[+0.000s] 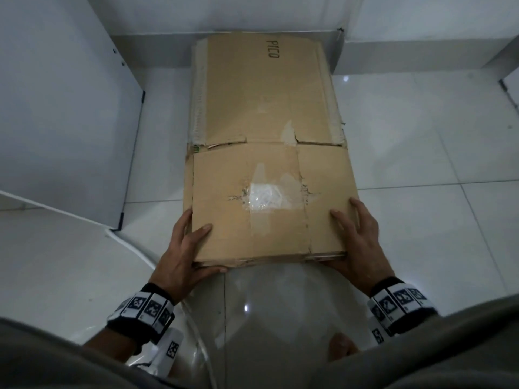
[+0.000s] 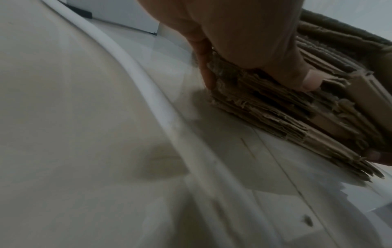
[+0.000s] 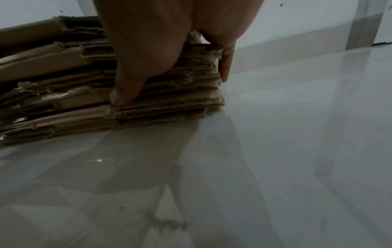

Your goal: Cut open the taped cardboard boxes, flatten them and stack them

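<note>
A thick stack of flattened cardboard boxes (image 1: 266, 108) lies on the white tiled floor and reaches to the back wall. Its top sheet carries clear tape patches and the word PICO. My left hand (image 1: 182, 248) grips the near left corner, with fingers on top and down the left side and the thumb (image 2: 307, 80) against the ragged near edge of the stack (image 2: 297, 114). My right hand (image 1: 359, 242) grips the near right corner. Its fingers spread on top and its thumb (image 3: 125, 87) presses the layered edge of the stack (image 3: 63, 100).
A white panel (image 1: 70, 122) stands to the left of the stack. A white wall with a grey skirting (image 1: 280, 12) runs behind it. A white cord (image 1: 132, 248) curves over the floor at the near left. Glossy tiles (image 1: 435, 164) stretch to the right.
</note>
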